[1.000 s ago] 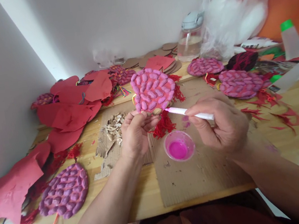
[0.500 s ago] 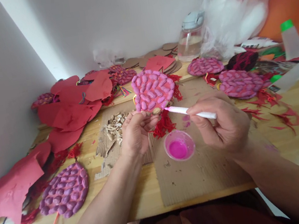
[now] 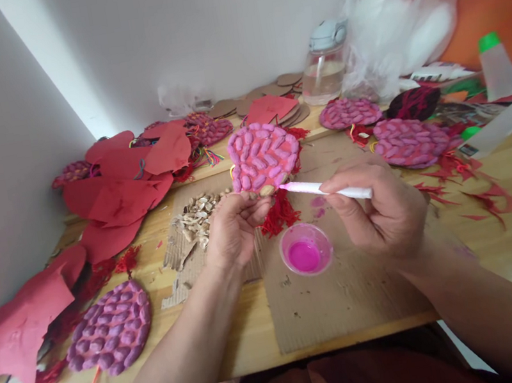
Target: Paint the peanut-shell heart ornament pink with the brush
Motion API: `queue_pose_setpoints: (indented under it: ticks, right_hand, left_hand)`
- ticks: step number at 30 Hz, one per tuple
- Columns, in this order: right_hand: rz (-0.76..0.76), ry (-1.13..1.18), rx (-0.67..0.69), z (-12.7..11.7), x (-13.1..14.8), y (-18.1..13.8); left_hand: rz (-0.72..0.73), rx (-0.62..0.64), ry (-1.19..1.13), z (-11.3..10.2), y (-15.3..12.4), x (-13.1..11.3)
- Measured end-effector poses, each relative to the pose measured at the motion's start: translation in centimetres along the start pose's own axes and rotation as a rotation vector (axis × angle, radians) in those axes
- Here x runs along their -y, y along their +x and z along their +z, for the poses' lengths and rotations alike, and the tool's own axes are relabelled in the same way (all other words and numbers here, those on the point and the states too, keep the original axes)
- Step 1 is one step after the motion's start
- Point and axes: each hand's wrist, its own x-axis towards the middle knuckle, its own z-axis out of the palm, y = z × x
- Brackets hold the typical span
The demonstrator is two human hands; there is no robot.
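Observation:
My left hand (image 3: 232,231) grips the lower edge of a round craft disc (image 3: 262,155) covered in pink-painted peanut shells, held upright above the table with a red tassel (image 3: 280,213) hanging below it. My right hand (image 3: 380,207) pinches a thin white brush (image 3: 328,190); its pink tip touches the disc's lower right edge. A small clear cup of pink paint (image 3: 305,249) stands on a cardboard sheet (image 3: 350,293) between my hands.
A purple shell disc (image 3: 110,328) lies front left. Red paper pieces (image 3: 121,196) cover the left side. A heap of bare peanut shells (image 3: 196,217) sits on cardboard. More painted discs (image 3: 408,141), a water bottle (image 3: 326,67) and a white plastic bag (image 3: 398,26) stand at the back right.
The disc has dropped and tilted slightly in my left hand, and the brush tip has crept a little left along its lower edge. Nothing else has moved.

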Motion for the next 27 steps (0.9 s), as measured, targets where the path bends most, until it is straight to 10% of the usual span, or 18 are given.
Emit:
queue_pose_setpoints:
  ticks: [27]
  right_hand:
    - [0.32,0.061,-0.18,0.21,-0.11,-0.18]
  left_hand:
    - [-0.096,-0.068,0.001,0.0,-0.08,-0.21]
